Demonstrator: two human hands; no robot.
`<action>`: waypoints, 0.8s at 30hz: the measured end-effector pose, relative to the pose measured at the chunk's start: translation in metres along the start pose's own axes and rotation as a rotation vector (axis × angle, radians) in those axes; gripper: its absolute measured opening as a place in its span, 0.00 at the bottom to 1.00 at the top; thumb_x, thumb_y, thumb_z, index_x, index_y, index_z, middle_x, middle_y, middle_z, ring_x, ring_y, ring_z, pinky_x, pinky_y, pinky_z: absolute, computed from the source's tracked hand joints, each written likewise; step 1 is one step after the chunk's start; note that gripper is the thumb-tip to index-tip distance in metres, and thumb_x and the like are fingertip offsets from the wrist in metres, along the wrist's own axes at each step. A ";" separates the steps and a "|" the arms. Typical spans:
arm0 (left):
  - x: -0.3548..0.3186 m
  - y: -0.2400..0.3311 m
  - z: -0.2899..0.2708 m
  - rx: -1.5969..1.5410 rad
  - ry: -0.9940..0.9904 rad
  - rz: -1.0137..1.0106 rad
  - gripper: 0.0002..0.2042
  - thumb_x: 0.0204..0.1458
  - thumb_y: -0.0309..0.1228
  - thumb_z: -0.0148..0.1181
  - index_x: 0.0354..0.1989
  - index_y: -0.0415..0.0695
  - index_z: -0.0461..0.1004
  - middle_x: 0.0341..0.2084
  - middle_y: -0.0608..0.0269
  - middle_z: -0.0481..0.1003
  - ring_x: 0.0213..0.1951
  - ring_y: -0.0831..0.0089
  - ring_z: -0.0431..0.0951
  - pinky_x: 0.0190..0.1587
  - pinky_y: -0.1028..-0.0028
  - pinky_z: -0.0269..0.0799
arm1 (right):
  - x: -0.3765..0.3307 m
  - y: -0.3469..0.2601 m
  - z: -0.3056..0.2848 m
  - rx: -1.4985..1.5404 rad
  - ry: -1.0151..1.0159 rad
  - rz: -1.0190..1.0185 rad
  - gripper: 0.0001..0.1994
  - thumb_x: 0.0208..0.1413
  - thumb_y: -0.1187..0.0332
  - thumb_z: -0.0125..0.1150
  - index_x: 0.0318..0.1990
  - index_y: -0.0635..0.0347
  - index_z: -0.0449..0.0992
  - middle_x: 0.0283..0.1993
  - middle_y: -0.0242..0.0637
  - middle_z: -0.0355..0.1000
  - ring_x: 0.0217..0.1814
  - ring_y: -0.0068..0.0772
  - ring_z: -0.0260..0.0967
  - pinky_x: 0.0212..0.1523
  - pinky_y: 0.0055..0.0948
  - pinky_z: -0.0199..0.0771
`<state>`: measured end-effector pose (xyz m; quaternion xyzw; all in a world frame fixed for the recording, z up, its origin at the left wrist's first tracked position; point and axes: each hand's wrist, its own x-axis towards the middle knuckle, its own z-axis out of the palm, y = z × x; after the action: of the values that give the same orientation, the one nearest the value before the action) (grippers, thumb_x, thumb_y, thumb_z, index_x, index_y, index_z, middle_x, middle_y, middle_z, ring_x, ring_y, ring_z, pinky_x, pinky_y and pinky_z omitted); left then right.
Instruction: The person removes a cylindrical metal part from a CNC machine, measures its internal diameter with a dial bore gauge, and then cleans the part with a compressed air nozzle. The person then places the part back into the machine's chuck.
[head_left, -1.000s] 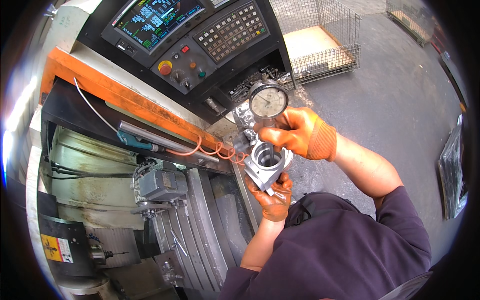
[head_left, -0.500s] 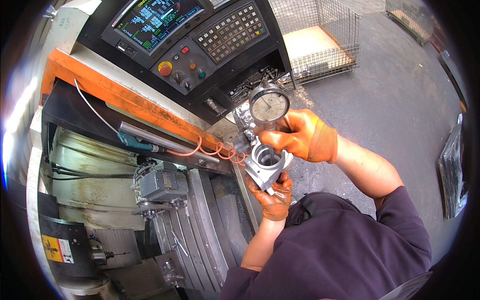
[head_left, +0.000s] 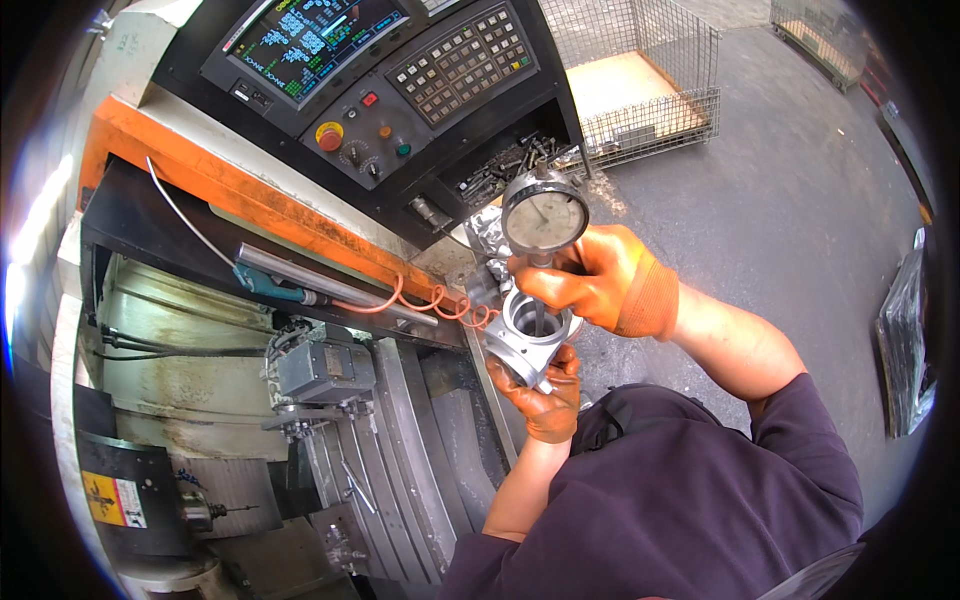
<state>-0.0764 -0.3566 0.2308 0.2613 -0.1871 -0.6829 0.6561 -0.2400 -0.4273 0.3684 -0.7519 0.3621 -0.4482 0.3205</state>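
Both hands wear orange work gloves. My right hand (head_left: 600, 280) is closed round the stem of a dial bore gauge (head_left: 545, 217), just below its round dial. The gauge's rod reaches down into the round bore of a silver-grey metal housing (head_left: 527, 352). From below, my left hand (head_left: 545, 402) grips this housing, fingers and thumb wrapped about its lower part. The gauge's tip is hidden inside the bore. Housing and gauge are held in the air beside the machine's open front.
A control panel (head_left: 385, 150) with screen and keys rises ahead, a tray of loose metal parts (head_left: 515, 170) under it. To the left, a blue-green air gun (head_left: 270, 285) with a coiled orange hose hangs over the machine's work area. A wire cage (head_left: 655, 115) stands beyond.
My right hand and the gauge have shifted slightly right and down. The housing in my left hand has tilted a little, its bore still round the rod.
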 end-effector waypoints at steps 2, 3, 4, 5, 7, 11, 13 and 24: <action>0.001 0.000 0.002 0.026 0.038 0.004 0.38 0.59 0.73 0.44 0.61 0.52 0.70 0.38 0.65 0.78 0.28 0.68 0.76 0.28 0.70 0.72 | 0.001 0.003 0.002 0.086 0.015 0.045 0.14 0.63 0.64 0.67 0.51 0.64 0.84 0.33 0.31 0.81 0.36 0.16 0.76 0.39 0.25 0.76; 0.001 0.000 0.004 0.034 0.082 0.000 0.40 0.58 0.75 0.42 0.61 0.53 0.70 0.33 0.64 0.79 0.27 0.68 0.77 0.28 0.72 0.71 | 0.003 0.001 0.002 0.149 0.020 0.108 0.14 0.63 0.64 0.67 0.51 0.64 0.84 0.33 0.31 0.81 0.36 0.16 0.76 0.39 0.25 0.76; 0.001 0.000 0.006 0.041 0.125 -0.005 0.42 0.57 0.77 0.39 0.61 0.53 0.70 0.28 0.63 0.79 0.26 0.69 0.77 0.28 0.73 0.71 | 0.005 -0.007 -0.001 0.252 0.013 0.251 0.14 0.63 0.64 0.67 0.51 0.64 0.84 0.33 0.31 0.82 0.36 0.16 0.76 0.39 0.25 0.76; 0.000 0.000 0.008 0.036 0.128 -0.001 0.42 0.57 0.78 0.39 0.61 0.53 0.70 0.28 0.63 0.79 0.26 0.69 0.77 0.28 0.73 0.72 | 0.007 -0.012 -0.003 0.354 0.007 0.394 0.14 0.63 0.64 0.67 0.51 0.65 0.84 0.33 0.31 0.82 0.37 0.16 0.77 0.40 0.25 0.77; 0.000 0.001 0.012 0.028 0.133 0.007 0.43 0.56 0.78 0.40 0.62 0.53 0.70 0.28 0.63 0.80 0.26 0.69 0.78 0.28 0.73 0.72 | 0.008 -0.009 -0.002 0.369 0.020 0.411 0.14 0.64 0.64 0.67 0.50 0.65 0.84 0.33 0.31 0.82 0.37 0.16 0.77 0.40 0.25 0.77; 0.000 0.000 0.009 0.051 0.113 0.029 0.43 0.56 0.78 0.40 0.62 0.53 0.69 0.29 0.63 0.80 0.27 0.69 0.78 0.29 0.73 0.73 | 0.008 -0.008 -0.002 0.361 0.026 0.400 0.14 0.64 0.63 0.67 0.49 0.65 0.84 0.33 0.31 0.81 0.35 0.17 0.77 0.39 0.25 0.77; 0.000 0.000 0.007 0.060 0.108 0.024 0.43 0.56 0.78 0.40 0.62 0.52 0.69 0.29 0.63 0.80 0.27 0.69 0.78 0.29 0.73 0.73 | 0.008 -0.010 -0.002 0.370 0.017 0.436 0.14 0.64 0.63 0.67 0.49 0.65 0.84 0.33 0.31 0.81 0.35 0.17 0.77 0.39 0.25 0.77; 0.002 0.002 0.014 0.017 0.129 -0.003 0.39 0.60 0.74 0.37 0.60 0.53 0.70 0.32 0.65 0.80 0.28 0.70 0.78 0.29 0.74 0.72 | 0.002 0.000 0.002 0.289 0.040 0.248 0.15 0.63 0.64 0.69 0.52 0.65 0.83 0.35 0.32 0.82 0.36 0.17 0.78 0.39 0.25 0.78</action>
<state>-0.0835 -0.3598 0.2424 0.3108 -0.1498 -0.6640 0.6634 -0.2376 -0.4283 0.3685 -0.6383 0.3902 -0.4676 0.4707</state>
